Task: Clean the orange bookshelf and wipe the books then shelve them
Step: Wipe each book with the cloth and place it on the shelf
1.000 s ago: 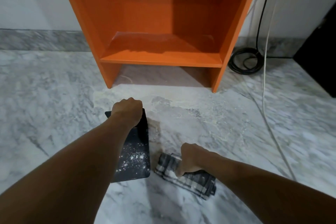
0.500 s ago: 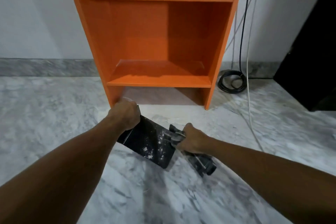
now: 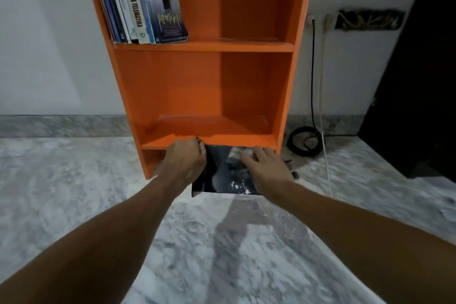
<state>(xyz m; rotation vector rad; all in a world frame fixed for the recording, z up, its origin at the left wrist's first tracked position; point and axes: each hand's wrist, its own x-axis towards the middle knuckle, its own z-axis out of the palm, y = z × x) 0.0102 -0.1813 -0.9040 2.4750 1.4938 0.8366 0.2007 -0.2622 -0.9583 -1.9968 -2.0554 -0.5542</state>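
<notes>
The orange bookshelf point(image 3: 202, 86) stands against the wall, its lower compartment bare. Several upright books point(image 3: 145, 2) lean at the left of the upper shelf. A dark, dust-speckled book point(image 3: 222, 177) is lifted in front of the bottom shelf's edge. My left hand point(image 3: 185, 158) grips the book's left top corner. My right hand point(image 3: 265, 165) presses a checked cloth point(image 3: 237, 154) on the book's cover, fingers spread over it; only a pale bit of cloth shows past the fingers, and a dark end sticks out at the right.
Marble floor point(image 3: 74, 192) spreads around, with white dust near the shelf's foot. A coiled black cable point(image 3: 306, 140) and a white cord point(image 3: 325, 170) lie right of the shelf. A dark cabinet point(image 3: 419, 96) stands at the far right.
The book has gone from lying on the floor to being raised up to the bottom shelf's edge. My right hand brought the cloth from the floor onto the cover. My view tilted upward.
</notes>
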